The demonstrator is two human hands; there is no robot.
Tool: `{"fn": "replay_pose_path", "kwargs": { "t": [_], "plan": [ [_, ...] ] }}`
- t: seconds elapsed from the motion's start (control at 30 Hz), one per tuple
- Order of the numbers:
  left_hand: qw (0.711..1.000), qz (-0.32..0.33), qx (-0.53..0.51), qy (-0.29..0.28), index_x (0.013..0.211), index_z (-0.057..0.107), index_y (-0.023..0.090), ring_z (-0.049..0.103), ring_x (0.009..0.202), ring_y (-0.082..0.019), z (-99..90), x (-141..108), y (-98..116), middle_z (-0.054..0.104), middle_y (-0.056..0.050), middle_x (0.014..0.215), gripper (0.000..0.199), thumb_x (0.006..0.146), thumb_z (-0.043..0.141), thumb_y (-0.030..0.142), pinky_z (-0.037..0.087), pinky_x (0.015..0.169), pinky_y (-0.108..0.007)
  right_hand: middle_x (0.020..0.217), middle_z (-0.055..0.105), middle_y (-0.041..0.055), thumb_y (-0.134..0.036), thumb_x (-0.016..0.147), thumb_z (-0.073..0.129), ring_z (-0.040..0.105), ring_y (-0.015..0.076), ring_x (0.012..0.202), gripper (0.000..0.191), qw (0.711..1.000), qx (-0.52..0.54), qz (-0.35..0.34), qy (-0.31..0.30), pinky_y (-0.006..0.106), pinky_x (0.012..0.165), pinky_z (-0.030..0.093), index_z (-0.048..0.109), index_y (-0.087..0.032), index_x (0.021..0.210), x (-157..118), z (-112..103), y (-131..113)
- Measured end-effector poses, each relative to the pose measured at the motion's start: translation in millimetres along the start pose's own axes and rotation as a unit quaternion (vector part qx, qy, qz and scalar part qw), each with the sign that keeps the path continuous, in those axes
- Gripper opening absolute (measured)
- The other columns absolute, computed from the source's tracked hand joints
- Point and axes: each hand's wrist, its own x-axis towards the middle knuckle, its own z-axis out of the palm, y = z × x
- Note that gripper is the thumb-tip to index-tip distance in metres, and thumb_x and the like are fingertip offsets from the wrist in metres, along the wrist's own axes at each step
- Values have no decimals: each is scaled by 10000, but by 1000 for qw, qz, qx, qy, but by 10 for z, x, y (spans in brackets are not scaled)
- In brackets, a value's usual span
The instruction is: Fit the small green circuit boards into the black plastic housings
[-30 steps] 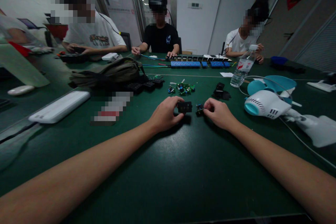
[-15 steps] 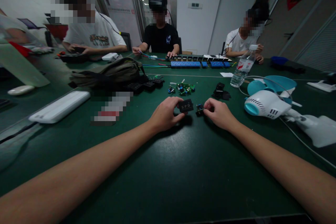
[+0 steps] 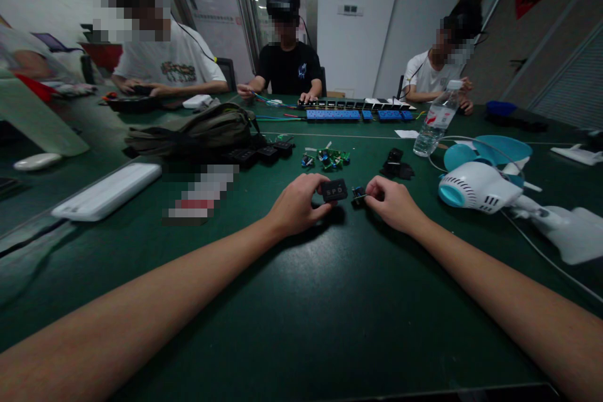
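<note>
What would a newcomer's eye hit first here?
Probably the turquoise-and-white fan at the right of the green table. Then the black box lettered SPD in the left grip, mid-picture, a small gap from the electronic part in the right grip. Just beyond both lies a cluster of green circuit boards.

Case left of apparent board

Bare left hand, bare right hand
Behind each grip I see a slim wrist widening into a bare forearm.
</note>
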Motion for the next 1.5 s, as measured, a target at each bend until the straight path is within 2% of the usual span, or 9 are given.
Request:
{"fn": "replay_pose_path", "kwargs": {
  "t": [0.43,1.5],
  "plan": [
    [1000,4,4,-6,1098,582,188,603,914,-237,-5,3,-2,658,-68,1010,353,772,708,236,502,809,-384,669,609,-21,-165,777,602,552,141,626,37,1000,-7,0,0,257,601,382,581,-194,785,-1,3,6],
    [1000,5,9,-3,1106,576,186,601,910,-236,2,-1,-11,649,-65,998,352,781,700,239,502,800,-377,672,605,-21,-150,772,598,553,143,633,50,1000,-5,10,-1,265,615,386,576,-194,780,-1,-6,-17]
  ]
}}
